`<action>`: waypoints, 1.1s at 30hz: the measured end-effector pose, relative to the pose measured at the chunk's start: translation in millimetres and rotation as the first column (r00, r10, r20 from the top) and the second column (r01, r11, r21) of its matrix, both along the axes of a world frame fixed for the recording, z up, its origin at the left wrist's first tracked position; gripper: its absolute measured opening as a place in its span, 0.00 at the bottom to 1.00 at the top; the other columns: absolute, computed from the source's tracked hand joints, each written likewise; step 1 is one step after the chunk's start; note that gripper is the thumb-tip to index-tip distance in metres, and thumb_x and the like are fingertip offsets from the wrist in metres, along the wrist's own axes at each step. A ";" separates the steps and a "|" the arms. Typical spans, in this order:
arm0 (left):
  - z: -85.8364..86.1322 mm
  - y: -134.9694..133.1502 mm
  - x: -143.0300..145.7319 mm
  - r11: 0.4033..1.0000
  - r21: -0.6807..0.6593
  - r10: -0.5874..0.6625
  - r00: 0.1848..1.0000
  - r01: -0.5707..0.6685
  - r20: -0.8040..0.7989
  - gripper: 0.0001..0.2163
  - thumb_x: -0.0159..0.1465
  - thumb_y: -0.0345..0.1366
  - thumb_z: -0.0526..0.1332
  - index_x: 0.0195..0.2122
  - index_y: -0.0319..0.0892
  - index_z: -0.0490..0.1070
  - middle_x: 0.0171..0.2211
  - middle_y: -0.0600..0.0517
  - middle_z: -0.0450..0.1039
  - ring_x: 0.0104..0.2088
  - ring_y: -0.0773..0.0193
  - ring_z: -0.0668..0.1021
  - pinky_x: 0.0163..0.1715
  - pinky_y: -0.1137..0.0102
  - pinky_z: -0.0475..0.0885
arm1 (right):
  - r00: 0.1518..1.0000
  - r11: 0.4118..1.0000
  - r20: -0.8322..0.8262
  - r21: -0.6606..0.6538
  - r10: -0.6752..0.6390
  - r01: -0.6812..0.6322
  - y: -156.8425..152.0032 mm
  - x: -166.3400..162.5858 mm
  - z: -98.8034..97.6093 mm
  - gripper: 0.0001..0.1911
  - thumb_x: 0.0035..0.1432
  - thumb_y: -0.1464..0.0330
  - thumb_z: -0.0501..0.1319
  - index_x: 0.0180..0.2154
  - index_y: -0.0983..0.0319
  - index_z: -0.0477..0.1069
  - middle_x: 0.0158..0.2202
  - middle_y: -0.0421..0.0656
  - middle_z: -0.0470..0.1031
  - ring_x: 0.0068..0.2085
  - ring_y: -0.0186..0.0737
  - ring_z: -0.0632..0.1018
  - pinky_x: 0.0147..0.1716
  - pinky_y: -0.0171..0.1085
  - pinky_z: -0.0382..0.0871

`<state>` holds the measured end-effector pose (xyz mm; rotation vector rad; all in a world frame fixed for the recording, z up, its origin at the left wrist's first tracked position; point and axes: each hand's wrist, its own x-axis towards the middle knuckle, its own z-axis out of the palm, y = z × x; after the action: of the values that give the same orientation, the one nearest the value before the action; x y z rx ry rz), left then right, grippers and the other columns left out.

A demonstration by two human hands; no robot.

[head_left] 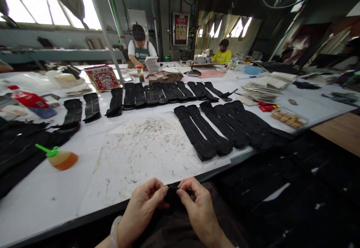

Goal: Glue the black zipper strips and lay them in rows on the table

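Note:
Just below the table's front edge, my left hand and my right hand pinch a small black fabric piece between them, fingers curled shut on it. Most of the piece is hidden behind my fingers. In front of my hands lies a white sheet smeared with dark marks and thread scraps. Rows of long black fabric strips lie to the right on the white table.
An orange glue bottle with a green nozzle lies at the left, beside a heap of black fabric. More black strips, paper stacks and a red box sit further back. Two people work at the far end.

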<state>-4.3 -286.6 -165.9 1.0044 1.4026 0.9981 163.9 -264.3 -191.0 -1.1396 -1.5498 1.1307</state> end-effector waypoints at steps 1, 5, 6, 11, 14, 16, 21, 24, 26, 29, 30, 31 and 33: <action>-0.9 -1.0 0.0 1.000 0.026 -0.005 0.999 0.006 -0.040 0.21 0.56 0.55 0.64 0.24 0.41 0.66 0.20 0.57 0.64 0.22 0.67 0.71 0.27 0.71 0.74 | 1.000 1.000 -0.010 -0.026 0.001 -0.001 0.3 -0.6 0.8 0.07 0.58 0.68 0.59 0.27 0.61 0.68 0.29 0.41 0.72 0.31 0.37 0.73 0.32 0.34 0.67; 3.7 -1.0 -3.0 0.990 0.100 -0.071 0.967 0.098 -0.243 0.16 0.63 0.49 0.59 0.27 0.42 0.70 0.20 0.55 0.69 0.22 0.67 0.72 0.24 0.74 0.68 | 0.999 0.994 -0.036 -0.112 -0.003 -0.001 1.6 -2.9 3.2 0.08 0.57 0.67 0.61 0.27 0.61 0.69 0.26 0.40 0.72 0.29 0.36 0.72 0.30 0.34 0.67; 7.0 0.2 -4.4 0.983 0.116 -0.102 0.951 0.141 -0.293 0.15 0.63 0.47 0.58 0.28 0.42 0.72 0.21 0.54 0.72 0.22 0.66 0.73 0.25 0.74 0.68 | 0.999 0.993 -0.036 -0.120 -0.005 0.001 1.8 -3.9 3.2 0.08 0.56 0.67 0.61 0.26 0.61 0.69 0.26 0.40 0.72 0.28 0.37 0.72 0.30 0.34 0.67; 23.8 10.0 -12.8 0.927 0.134 -0.234 0.820 0.350 -0.523 0.06 0.58 0.40 0.65 0.34 0.48 0.81 0.30 0.52 0.81 0.31 0.60 0.79 0.34 0.72 0.71 | 0.997 0.992 -0.079 -0.126 -0.011 0.001 0.7 -10.4 -3.5 0.05 0.55 0.70 0.61 0.27 0.60 0.68 0.27 0.40 0.73 0.31 0.38 0.75 0.34 0.35 0.70; 30.0 15.5 -19.5 0.923 0.154 -0.193 0.769 0.353 -0.610 0.04 0.57 0.37 0.65 0.29 0.49 0.80 0.27 0.52 0.80 0.30 0.59 0.79 0.33 0.71 0.70 | 0.981 0.994 -0.188 -0.109 -0.042 0.022 -0.9 -12.4 -12.4 0.14 0.49 0.73 0.65 0.40 0.59 0.69 0.40 0.42 0.77 0.44 0.42 0.77 0.47 0.40 0.71; 35.7 17.9 -25.1 0.926 0.177 -0.151 0.757 0.334 -0.635 0.05 0.57 0.37 0.64 0.27 0.48 0.79 0.26 0.52 0.79 0.29 0.60 0.78 0.31 0.71 0.69 | 0.973 0.995 -0.229 -0.098 -0.040 0.018 -2.6 -13.4 -18.9 0.33 0.43 0.74 0.70 0.52 0.57 0.66 0.53 0.45 0.72 0.57 0.46 0.71 0.59 0.46 0.61; 63.6 19.5 -42.8 0.919 0.249 -0.114 0.811 0.306 -0.573 0.08 0.59 0.42 0.63 0.27 0.45 0.76 0.24 0.53 0.76 0.27 0.62 0.76 0.29 0.72 0.69 | 0.927 0.950 -0.361 -0.239 0.106 -0.201 -4.4 -25.2 -25.9 0.34 0.40 0.70 0.72 0.52 0.57 0.70 0.47 0.43 0.76 0.48 0.48 0.75 0.48 0.42 0.69; 82.1 22.0 -56.5 0.931 0.282 -0.088 0.892 0.232 -0.444 0.09 0.59 0.44 0.65 0.28 0.44 0.76 0.24 0.53 0.74 0.26 0.62 0.75 0.27 0.73 0.70 | 0.910 0.943 -0.393 -0.232 0.132 -0.237 2.9 -30.8 -13.7 0.06 0.51 0.67 0.66 0.32 0.61 0.76 0.27 0.38 0.73 0.31 0.38 0.72 0.34 0.36 0.67; 89.0 26.3 -66.7 0.929 0.337 -0.016 0.929 0.151 -0.371 0.10 0.57 0.45 0.66 0.29 0.44 0.76 0.24 0.53 0.74 0.27 0.62 0.75 0.27 0.72 0.71 | 0.940 0.965 -0.320 -0.185 0.121 -0.188 11.1 -27.1 2.9 0.08 0.53 0.67 0.63 0.24 0.62 0.71 0.21 0.35 0.65 0.26 0.34 0.65 0.28 0.33 0.61; 86.6 34.9 -79.4 0.892 0.446 0.096 0.930 0.079 -0.356 0.11 0.55 0.44 0.69 0.34 0.44 0.76 0.31 0.51 0.77 0.34 0.58 0.77 0.35 0.70 0.73 | 0.986 0.982 -0.086 -0.110 0.146 -0.155 20.9 -11.6 32.1 0.13 0.53 0.67 0.63 0.20 0.62 0.65 0.18 0.33 0.58 0.24 0.31 0.59 0.23 0.33 0.52; 82.8 37.4 -81.5 0.877 0.472 0.104 0.921 0.094 -0.375 0.13 0.54 0.43 0.70 0.38 0.45 0.76 0.35 0.50 0.78 0.39 0.56 0.78 0.40 0.69 0.73 | 0.988 0.984 0.001 -0.091 0.155 -0.154 22.1 -5.9 40.4 0.15 0.53 0.67 0.63 0.19 0.62 0.63 0.18 0.33 0.57 0.23 0.31 0.59 0.22 0.33 0.51; 78.1 39.2 -82.1 0.865 0.485 0.090 0.911 0.129 -0.403 0.17 0.54 0.42 0.70 0.43 0.47 0.75 0.41 0.50 0.78 0.45 0.55 0.77 0.46 0.67 0.72 | 0.983 0.984 0.083 -0.079 0.164 -0.158 22.0 -0.8 47.2 0.16 0.53 0.68 0.63 0.18 0.62 0.62 0.18 0.33 0.57 0.23 0.30 0.60 0.22 0.33 0.50; 68.4 41.2 -78.4 0.847 0.480 0.021 0.886 0.231 -0.463 0.24 0.53 0.40 0.71 0.51 0.50 0.70 0.51 0.50 0.76 0.54 0.53 0.73 0.55 0.64 0.67 | 0.960 0.984 0.216 -0.070 0.177 -0.166 19.0 6.1 55.2 0.17 0.53 0.69 0.63 0.17 0.62 0.60 0.17 0.33 0.58 0.22 0.30 0.61 0.22 0.33 0.50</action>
<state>-82.7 -245.5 -97.5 1.8044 1.4462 1.1369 170.0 -245.3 -135.8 -1.2168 -1.8304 1.1951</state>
